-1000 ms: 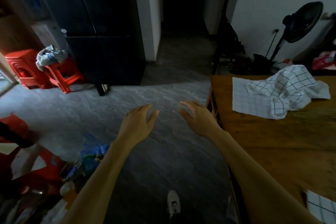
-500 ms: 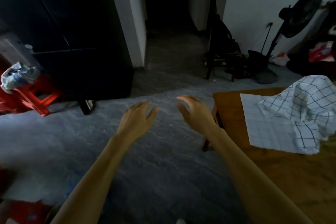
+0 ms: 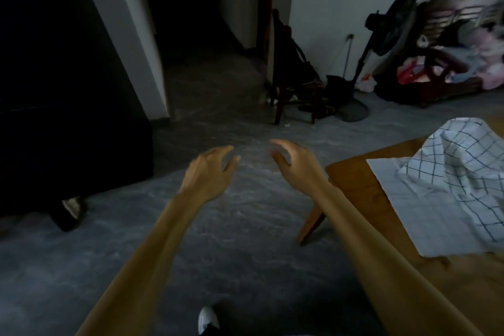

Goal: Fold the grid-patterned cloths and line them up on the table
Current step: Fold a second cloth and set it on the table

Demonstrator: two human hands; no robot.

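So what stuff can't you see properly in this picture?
- Grid-patterned cloths, head view: the picture's right edge cuts the pile off, and it is crumpled, so how many cloths it holds is unclear.
- Table: mostly cut off by the right edge; the right hand's forearm crosses its corner.
- Doorway: too dark to see inside.
- Left hand: its palm faces away.
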